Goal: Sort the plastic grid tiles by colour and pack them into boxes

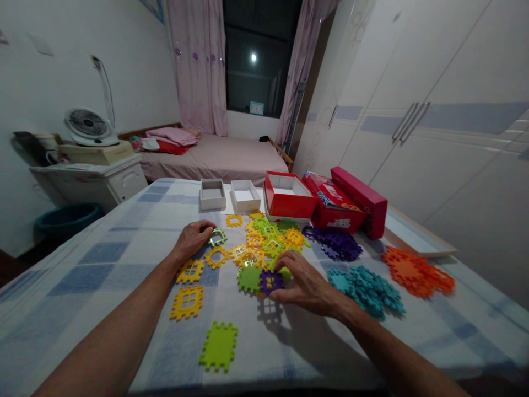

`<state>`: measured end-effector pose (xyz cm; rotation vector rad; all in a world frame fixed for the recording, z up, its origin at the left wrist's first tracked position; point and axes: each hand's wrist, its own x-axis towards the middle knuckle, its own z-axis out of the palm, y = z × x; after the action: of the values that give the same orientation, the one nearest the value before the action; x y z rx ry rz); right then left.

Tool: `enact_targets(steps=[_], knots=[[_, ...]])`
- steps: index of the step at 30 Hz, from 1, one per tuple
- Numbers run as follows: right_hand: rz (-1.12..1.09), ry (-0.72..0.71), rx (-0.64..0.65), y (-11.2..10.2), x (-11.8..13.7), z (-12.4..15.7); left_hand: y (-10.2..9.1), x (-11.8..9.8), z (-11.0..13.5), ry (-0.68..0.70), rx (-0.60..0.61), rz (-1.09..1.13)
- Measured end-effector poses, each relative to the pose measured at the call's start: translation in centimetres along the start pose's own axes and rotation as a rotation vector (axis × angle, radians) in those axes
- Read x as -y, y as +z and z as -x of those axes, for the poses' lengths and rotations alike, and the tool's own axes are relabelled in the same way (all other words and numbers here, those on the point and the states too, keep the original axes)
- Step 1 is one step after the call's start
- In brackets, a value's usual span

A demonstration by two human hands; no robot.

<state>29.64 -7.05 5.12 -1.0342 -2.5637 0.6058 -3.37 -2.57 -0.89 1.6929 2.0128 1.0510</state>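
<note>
My left hand (195,240) is closed at the edge of a small green frame-shaped interlocking plastic tile (217,237). My right hand (306,284) grips a purple window tile (271,282) between thumb and fingers, a little above the cloth, with its shadow below. Beside the purple tile is a solid green tile (249,279). Beyond my hands lies a mixed heap of yellow and green tiles (264,240). Yellow window tiles (187,302) lie near my left forearm, and a lone green tile (219,345) rests closer to me.
Sorted piles stand to the right: purple tiles (336,242), teal tiles (372,292) and orange tiles (415,270). At the back are a grey-lined box (212,205), a white box (245,205), a red box (289,204) and a red package (336,215). A checked cloth (136,336) covers the table.
</note>
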Motion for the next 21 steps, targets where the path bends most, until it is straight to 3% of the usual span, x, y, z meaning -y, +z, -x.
enact_targets(steps=[3,7,10,13,15,17,21], knots=[[0.032,0.044,-0.074,-0.7,-0.6,-0.3,0.0,0.0,0.0,0.010,0.004,-0.004],[0.426,0.244,-0.260,-4.7,-4.3,-0.9,0.0,0.1,0.0,0.008,0.006,-0.004],[0.677,0.460,-0.277,-7.8,-8.1,-1.1,0.1,0.1,-0.1,0.006,0.003,0.001],[0.766,0.596,-0.278,-9.1,-10.7,-1.2,0.1,0.2,-0.1,0.004,0.001,0.005],[0.779,0.599,-0.298,-8.8,-11.1,-1.4,0.1,0.2,-0.1,0.000,-0.002,0.002],[0.708,0.508,-0.296,-7.7,-10.6,-1.8,0.1,0.2,0.0,-0.003,-0.003,-0.003],[0.370,0.304,-0.172,-4.2,-8.8,-3.1,0.1,0.1,0.1,0.005,0.004,-0.007]])
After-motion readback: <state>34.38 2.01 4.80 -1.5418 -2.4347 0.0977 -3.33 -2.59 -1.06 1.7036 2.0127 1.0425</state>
